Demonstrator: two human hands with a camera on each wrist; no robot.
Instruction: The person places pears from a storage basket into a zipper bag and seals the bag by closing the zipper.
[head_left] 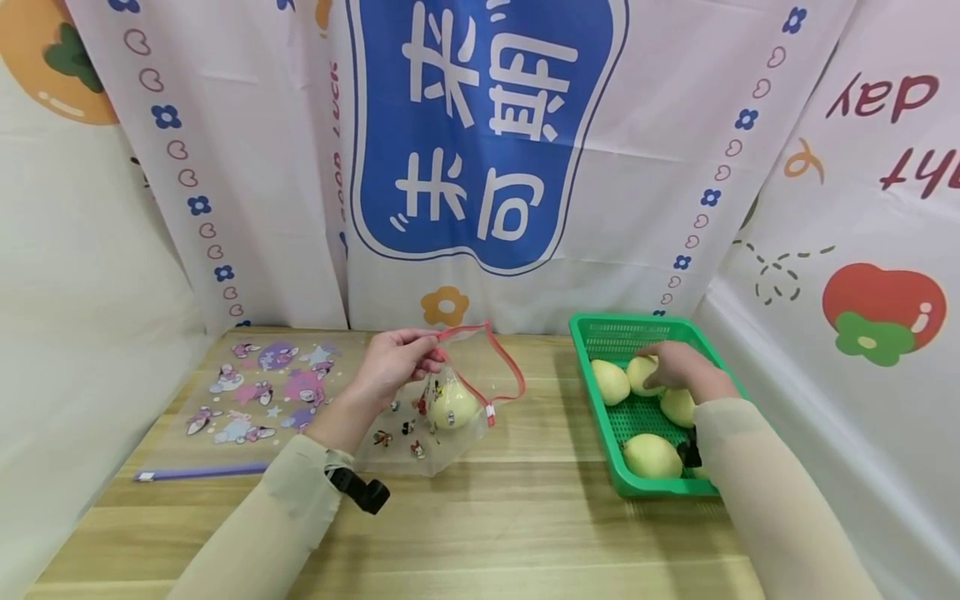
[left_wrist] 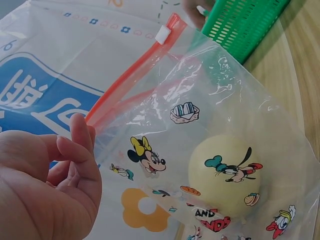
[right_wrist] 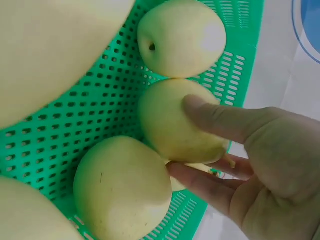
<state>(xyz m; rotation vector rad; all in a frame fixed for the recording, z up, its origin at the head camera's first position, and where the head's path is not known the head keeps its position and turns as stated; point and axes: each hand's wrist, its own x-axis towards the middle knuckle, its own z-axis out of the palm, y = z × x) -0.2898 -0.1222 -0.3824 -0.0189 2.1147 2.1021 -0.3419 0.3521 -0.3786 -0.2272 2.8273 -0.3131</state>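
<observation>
My left hand pinches the red-edged mouth of a clear slider bag printed with cartoon figures. The mouth gapes, and a pale yellow pear lies inside the bag. On the right, my right hand reaches into a green plastic basket holding several pears. In the right wrist view its thumb lies across one pear and the other fingers curl round its far side, partly hidden. Neighbouring pears sit close against the held one.
A second clear bag with pink and purple prints and a purple slider strip lies flat on the left of the wooden table. Printed cloth hangs behind the table and at both sides.
</observation>
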